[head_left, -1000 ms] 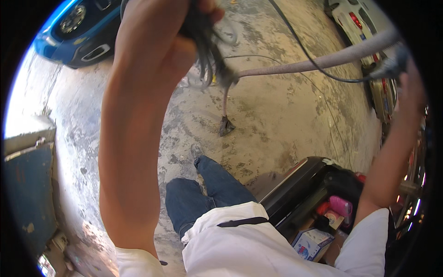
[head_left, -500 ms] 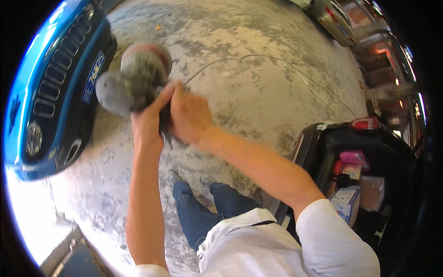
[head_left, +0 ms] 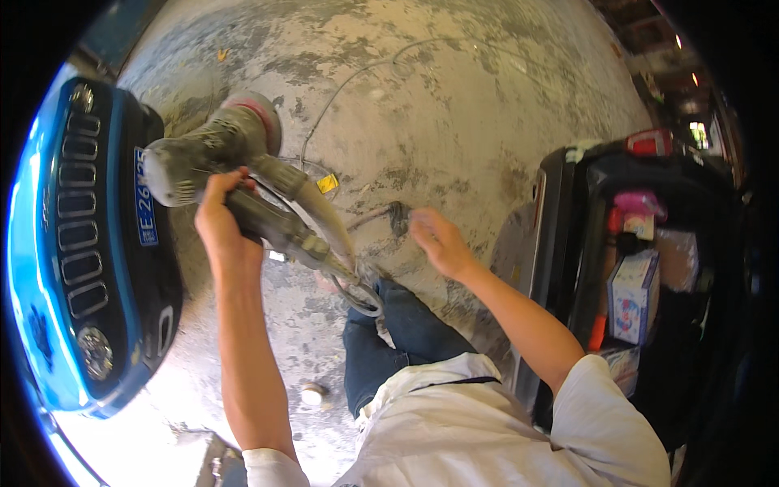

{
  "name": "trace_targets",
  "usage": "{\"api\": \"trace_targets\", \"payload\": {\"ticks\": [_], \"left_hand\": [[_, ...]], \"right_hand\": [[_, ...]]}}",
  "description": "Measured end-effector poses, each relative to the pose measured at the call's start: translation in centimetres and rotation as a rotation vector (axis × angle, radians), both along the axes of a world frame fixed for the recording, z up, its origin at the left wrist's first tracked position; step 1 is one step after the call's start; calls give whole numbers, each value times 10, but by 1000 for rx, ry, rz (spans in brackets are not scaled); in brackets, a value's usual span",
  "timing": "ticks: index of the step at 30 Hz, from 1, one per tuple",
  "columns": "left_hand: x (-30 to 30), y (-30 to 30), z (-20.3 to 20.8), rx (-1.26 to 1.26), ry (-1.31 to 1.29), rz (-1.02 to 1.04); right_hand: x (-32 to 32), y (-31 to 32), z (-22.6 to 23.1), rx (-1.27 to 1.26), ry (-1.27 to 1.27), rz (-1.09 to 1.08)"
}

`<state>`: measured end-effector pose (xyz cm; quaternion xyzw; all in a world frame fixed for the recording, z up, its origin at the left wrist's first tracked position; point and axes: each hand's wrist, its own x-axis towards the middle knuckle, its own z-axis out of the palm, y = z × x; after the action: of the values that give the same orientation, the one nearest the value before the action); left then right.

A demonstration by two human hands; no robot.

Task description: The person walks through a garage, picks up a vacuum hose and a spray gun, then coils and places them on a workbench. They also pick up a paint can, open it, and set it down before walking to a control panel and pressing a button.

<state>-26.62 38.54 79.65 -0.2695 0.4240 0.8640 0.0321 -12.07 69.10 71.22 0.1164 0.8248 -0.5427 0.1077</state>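
Note:
My left hand (head_left: pixel 217 221) grips the handle of a dusty grey power polisher (head_left: pixel 213 151) held up in front of me, its round pad (head_left: pixel 258 114) pointing away and its body close to the blue car's front (head_left: pixel 89 260). A cable loop (head_left: pixel 361 296) hangs from the tool's rear end near my knee. My right hand (head_left: pixel 436 241) has come off the tool and hovers to its right with fingers loosely spread, near a dark plug end (head_left: pixel 399 216) of the cable; whether it touches the plug I cannot tell.
The blue car's grille and bumper fill the left edge. On the right an open black car boot (head_left: pixel 568 243) holds boxes and a pink item (head_left: pixel 637 203). A thin cable (head_left: pixel 349 81) runs over the stained concrete floor. A small round object (head_left: pixel 312 394) lies by my leg.
Half a second ago both hands were on the polisher; now the right hand has let go and moved right. The view has swung toward the blue car's front.

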Motion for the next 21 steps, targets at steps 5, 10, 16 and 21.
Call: {"api": "trace_targets", "payload": {"ticks": [5,10,16,21], "left_hand": [[-85,5,85,-68,277,-153],[-173,22,194,-165,471,-238],[-271,20,334,-147,645,-630],[-349,10,405,-70,664,-619]], "right_hand": [[18,42,-61,241,-376,4],[-60,-25,-101,277,-70,116],[-238,-90,-109,166,107,-216],[-356,-69,-174,306,194,-411]]}}
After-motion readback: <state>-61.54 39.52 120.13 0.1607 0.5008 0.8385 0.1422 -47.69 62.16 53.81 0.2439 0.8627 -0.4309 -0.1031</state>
